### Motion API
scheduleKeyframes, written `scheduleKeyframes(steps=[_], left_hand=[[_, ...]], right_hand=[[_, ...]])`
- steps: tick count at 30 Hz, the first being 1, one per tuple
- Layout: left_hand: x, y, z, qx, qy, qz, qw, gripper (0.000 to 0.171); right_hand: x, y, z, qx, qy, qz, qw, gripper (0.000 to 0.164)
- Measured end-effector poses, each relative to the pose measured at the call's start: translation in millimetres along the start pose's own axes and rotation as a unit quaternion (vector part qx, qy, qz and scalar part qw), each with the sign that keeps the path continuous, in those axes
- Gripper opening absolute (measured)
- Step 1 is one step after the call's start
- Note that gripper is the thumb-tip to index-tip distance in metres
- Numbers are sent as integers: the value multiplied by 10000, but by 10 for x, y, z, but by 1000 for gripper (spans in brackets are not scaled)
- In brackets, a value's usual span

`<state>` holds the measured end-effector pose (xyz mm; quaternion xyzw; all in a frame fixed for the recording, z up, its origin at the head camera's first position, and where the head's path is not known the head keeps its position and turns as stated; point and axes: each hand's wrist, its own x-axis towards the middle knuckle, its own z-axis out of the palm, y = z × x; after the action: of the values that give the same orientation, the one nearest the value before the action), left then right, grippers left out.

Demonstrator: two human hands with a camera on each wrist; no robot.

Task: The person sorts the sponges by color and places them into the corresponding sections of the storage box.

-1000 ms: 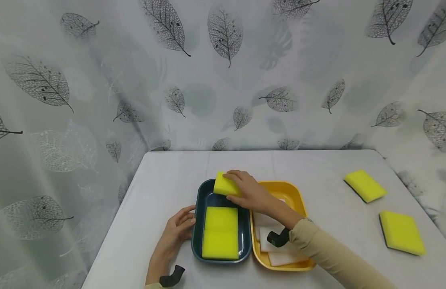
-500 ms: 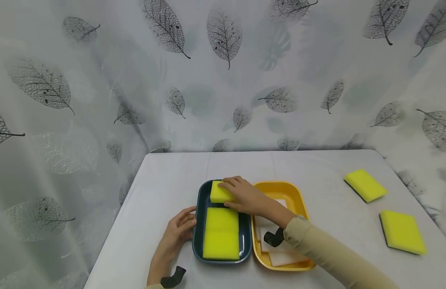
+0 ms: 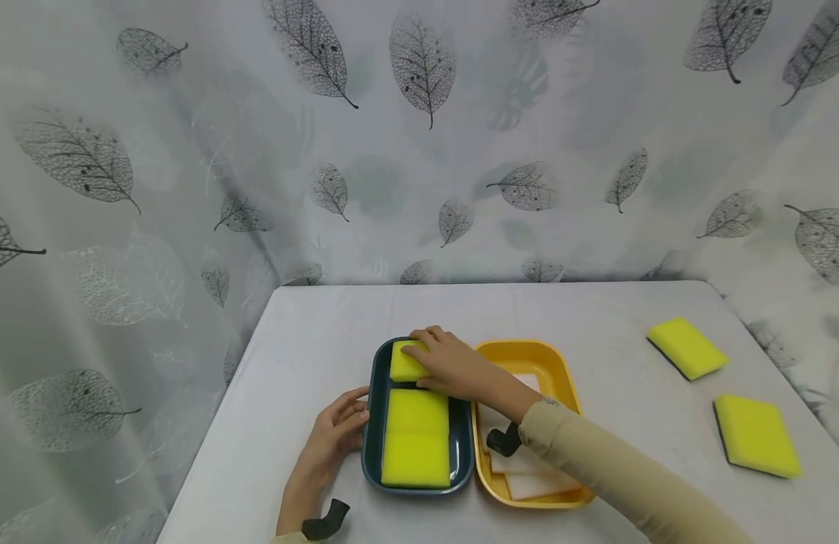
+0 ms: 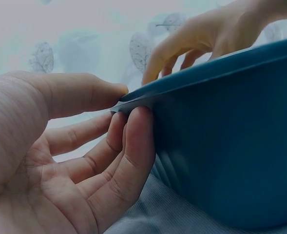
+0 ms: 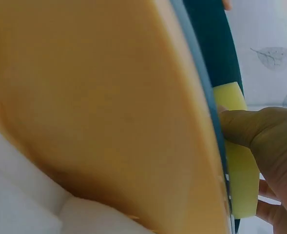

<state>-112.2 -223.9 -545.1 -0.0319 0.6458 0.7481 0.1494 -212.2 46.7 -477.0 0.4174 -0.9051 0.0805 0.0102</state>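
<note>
My left hand [image 3: 332,434] pinches the rim of the dark teal tray [image 3: 463,434], thumb on top and fingers underneath, as the left wrist view shows. At the tray's far end, my right hand [image 3: 456,368] grips a yellow sponge [image 3: 404,364]. The right wrist view shows thumb and fingers on opposite sides of this sponge [image 5: 243,180]; part of it is hidden by the hand in the head view. Nearer me in the same tray lie two yellow sponges [image 3: 415,449], end to end.
A yellow-orange tray [image 3: 538,359] stands against the teal tray's right side, holding several white sponge pieces [image 3: 538,485]. Two yellow sponges with dark undersides, a far one [image 3: 687,349] and a near one [image 3: 757,437], lie on the white table [image 3: 636,423] at the right.
My right hand has moved down and slightly left, lowering the sponge into the far end of the teal tray. The left hand has stayed at the rim.
</note>
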Motion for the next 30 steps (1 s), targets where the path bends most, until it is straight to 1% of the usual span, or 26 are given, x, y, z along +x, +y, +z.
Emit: scheduleKeyframes(steps=[8, 12, 19, 24, 26, 30], left_hand=[[10, -6, -1, -27, 14, -4, 10000, 51], [3, -22, -3, -32, 65, -51, 10000, 50], [-5, -8, 11, -43, 79, -84, 9999, 51], [-9, 4, 20, -25, 86, -68, 9999, 51], [-9, 9, 19, -13, 89, -53, 9999, 51], [-9, 12, 16, -1, 89, -30, 10000, 50]], right_hand=[[51, -54, 49, -591, 57, -6, 9982, 59], [71, -77, 99, -694, 31, 32, 9976, 57], [83, -114, 83, -621, -99, 115, 9980, 55], [81, -134, 63, -436, -212, 162, 9987, 52], [81, -137, 60, -374, -247, 157, 9989, 51], [84, -137, 61, -427, -239, 85, 9988, 48]])
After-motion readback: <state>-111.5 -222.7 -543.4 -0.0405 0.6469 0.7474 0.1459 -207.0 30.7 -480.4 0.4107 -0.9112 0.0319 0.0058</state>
